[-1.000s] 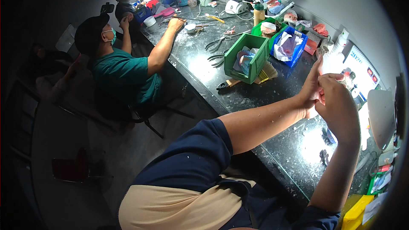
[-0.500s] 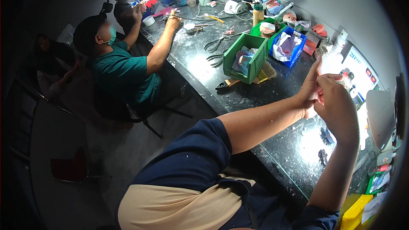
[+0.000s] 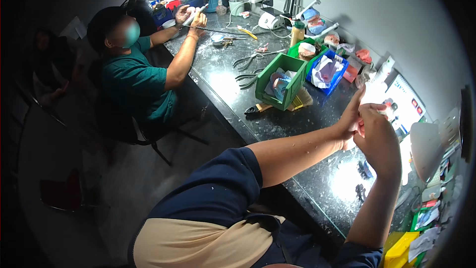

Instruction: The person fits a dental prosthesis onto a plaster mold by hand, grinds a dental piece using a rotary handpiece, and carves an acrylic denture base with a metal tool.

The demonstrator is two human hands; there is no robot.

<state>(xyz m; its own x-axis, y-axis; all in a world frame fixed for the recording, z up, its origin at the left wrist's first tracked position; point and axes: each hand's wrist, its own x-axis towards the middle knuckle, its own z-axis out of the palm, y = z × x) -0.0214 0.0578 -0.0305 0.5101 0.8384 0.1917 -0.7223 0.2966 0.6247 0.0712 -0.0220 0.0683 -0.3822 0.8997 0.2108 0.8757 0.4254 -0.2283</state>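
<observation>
My left hand (image 3: 349, 125) and my right hand (image 3: 381, 136) meet over the right part of the dark bench, under bright light. The left one has its fingers curled inward, and its palm side is mostly covered by the right. My right hand is closed against it, the back of the hand toward me. Whatever lies between them is hidden by the fingers and the glare. Beneath the hands, small dark pieces (image 3: 361, 192) lie on the lit bench top. Just beyond stands a desk calendar (image 3: 407, 100).
A green bin (image 3: 292, 88) and a blue bin (image 3: 329, 89) stand left of my hands, near pliers (image 3: 249, 77) and a brush (image 3: 302, 101). At right is a white lamp shade (image 3: 425, 151). A co-worker in green (image 3: 134, 79) sits farther left, holding a pen-shaped handpiece (image 3: 194, 16).
The whole view has shifted slightly, so the bench appears lower and farther left. My hands stay pressed together in much the same pose. The co-worker has brought both hands together and raised the handpiece.
</observation>
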